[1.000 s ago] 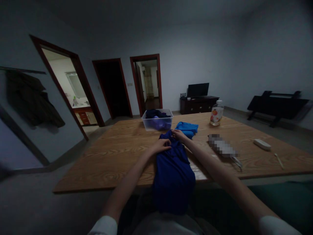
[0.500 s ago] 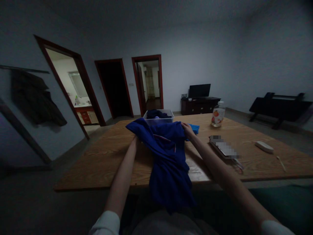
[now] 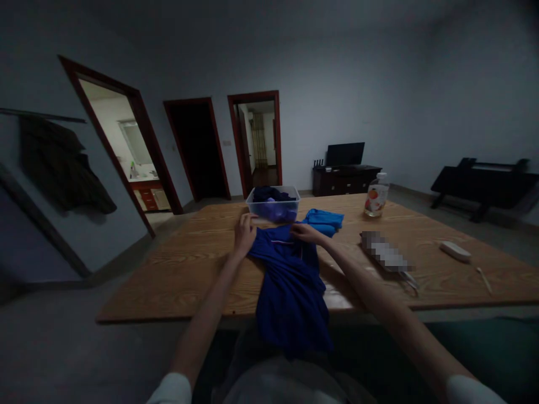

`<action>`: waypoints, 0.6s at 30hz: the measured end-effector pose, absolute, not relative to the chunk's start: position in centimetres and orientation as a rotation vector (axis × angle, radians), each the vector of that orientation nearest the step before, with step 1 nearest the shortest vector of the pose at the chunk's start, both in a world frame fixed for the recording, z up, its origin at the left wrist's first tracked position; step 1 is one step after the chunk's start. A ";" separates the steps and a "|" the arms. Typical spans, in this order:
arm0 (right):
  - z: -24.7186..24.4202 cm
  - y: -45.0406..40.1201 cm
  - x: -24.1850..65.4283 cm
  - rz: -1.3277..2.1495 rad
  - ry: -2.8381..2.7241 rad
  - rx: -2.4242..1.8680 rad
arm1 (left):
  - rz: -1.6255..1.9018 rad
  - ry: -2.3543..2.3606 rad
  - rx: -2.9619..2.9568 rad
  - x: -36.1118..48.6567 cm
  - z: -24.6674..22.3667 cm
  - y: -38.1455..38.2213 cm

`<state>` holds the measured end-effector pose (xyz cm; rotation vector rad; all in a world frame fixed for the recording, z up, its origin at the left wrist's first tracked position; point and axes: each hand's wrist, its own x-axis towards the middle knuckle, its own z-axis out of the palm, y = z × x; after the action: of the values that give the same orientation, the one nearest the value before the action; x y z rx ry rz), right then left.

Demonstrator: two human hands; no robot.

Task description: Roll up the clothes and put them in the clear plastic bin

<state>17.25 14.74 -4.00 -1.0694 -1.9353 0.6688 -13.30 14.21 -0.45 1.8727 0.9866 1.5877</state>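
A dark blue garment [image 3: 290, 286] with thin white-and-red piping lies creased on the wooden table [image 3: 189, 269], and its lower part hangs over the front edge. At its upper left corner is my left hand [image 3: 245, 234], fingers closed at the cloth. My right hand [image 3: 306, 232] pinches the top edge further right. Just behind the garment stands a clear plastic bin [image 3: 275, 210] with dark and purple clothes in it. A folded bright blue cloth [image 3: 324, 220] rests beyond my right hand.
To the right on the table are a bottle [image 3: 376, 196] with a fruit label, a blurred flat item [image 3: 385, 252], a white oblong case [image 3: 455, 251] and a thin white stick [image 3: 484, 280]. A TV [image 3: 345, 154] stands on a dark cabinet by the far wall.
The garment's raised top has come down flat onto the table, uncovering the bin and bright blue cloth. My right hand has moved left, closer to my left hand.
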 end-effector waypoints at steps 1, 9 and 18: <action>-4.5 14.7 16.9 0.661 -1.969 -1.074 | 1.436 0.856 1.968 -12.5 -0.4 12.5; -7.2 15.9 16.4 0.537 -2.043 -1.152 | 0.545 0.321 2.389 -8.1 -1.7 2.6; -6.2 13.9 15.4 0.513 -2.010 -1.241 | 0.524 0.470 2.014 -15.6 4.4 8.2</action>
<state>15.42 13.90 -6.16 -1.2409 -2.0097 0.5135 -15.64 8.25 4.37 2.0138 0.4699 0.5236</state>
